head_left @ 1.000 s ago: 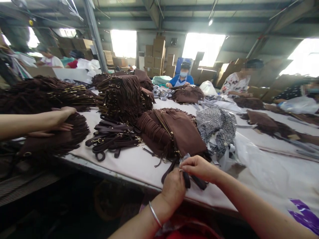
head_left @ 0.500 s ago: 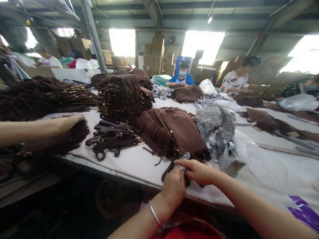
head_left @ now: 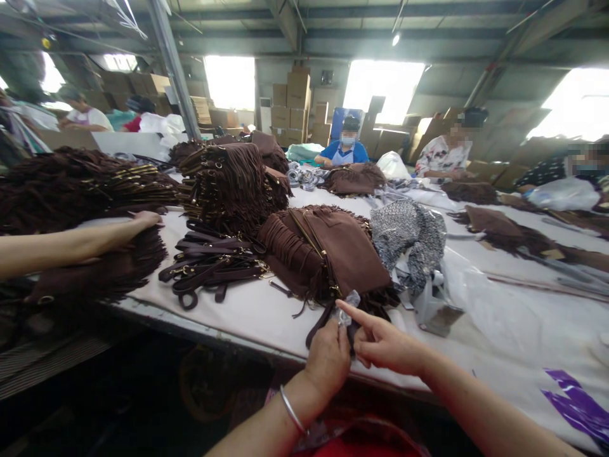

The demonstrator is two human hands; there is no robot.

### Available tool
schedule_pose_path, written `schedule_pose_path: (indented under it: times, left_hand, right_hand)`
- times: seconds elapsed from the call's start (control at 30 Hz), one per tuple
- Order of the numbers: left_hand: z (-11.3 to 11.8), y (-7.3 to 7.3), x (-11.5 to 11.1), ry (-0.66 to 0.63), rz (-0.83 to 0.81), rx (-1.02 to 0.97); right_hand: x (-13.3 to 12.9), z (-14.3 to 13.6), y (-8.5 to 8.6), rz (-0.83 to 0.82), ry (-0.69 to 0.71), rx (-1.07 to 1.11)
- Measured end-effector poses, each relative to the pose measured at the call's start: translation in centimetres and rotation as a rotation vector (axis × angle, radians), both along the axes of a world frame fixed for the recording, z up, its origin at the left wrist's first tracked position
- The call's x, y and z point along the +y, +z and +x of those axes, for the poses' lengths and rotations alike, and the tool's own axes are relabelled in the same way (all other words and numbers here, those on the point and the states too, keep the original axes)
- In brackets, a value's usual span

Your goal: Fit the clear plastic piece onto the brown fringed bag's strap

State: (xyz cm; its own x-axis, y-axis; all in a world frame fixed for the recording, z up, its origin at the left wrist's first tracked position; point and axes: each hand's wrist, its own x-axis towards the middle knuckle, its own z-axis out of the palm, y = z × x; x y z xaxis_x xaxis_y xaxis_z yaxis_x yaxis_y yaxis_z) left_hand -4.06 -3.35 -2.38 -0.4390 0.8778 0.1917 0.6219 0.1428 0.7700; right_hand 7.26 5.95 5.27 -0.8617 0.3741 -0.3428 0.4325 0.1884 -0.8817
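Observation:
My left hand point(head_left: 329, 357), with a silver bangle on the wrist, is closed at the table's front edge on a dark brown strap point(head_left: 318, 329), whose end carries crumpled clear plastic film point(head_left: 349, 306). Beside it, my right hand point(head_left: 380, 343) has its index finger stretched out over the film and its other fingers curled. Whether that fingertip touches the film, I cannot tell. Just beyond my hands lies a brown fringed bag point(head_left: 354, 247) with a gold zipper. Several dark straps with gold clasps point(head_left: 214, 261) lie to its left.
Stacked fringed bags point(head_left: 233, 181) stand behind the straps. At left a co-worker's arm point(head_left: 99, 240) reaches over another fringed bag point(head_left: 95, 273). Patterned grey wrapping point(head_left: 404, 235) lies right of the bag. Purple film point(head_left: 575, 400) lies at far right. Other people sit across the table.
My right index finger has straightened and my right hand has drawn slightly away from my left. More of the plastic film shows. The view has shifted a little.

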Motion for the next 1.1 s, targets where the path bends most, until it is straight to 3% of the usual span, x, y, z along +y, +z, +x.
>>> schedule_pose_path:
  times: [0.17, 0.27, 0.43, 0.63, 1.1]
  left_hand:
    - [0.3, 0.5, -0.2, 0.047, -0.036, -0.075]
    - [0.5, 0.7, -0.4, 0.100, -0.021, -0.170]
    - [0.5, 0.5, -0.5, 0.107, 0.050, -0.275]
    - [0.2, -0.5, -0.6, 0.075, 0.110, -0.227]
    - [-0.3, -0.3, -1.0, 0.065, 0.192, -0.169]
  right_hand:
    - [-2.2, 0.0, -2.7, 0.546, -0.022, -0.063]
    - [-3.1, 0.1, -3.3, 0.728, -0.014, -0.137]
    - [-4.7, -0.1, -3.2, 0.823, -0.036, -0.308]
    - [-6.0, -1.0, -3.1, 0.895, -0.065, -0.445]
    - [-6.7, -1.5, -3.7, 0.993, -0.048, -0.476]
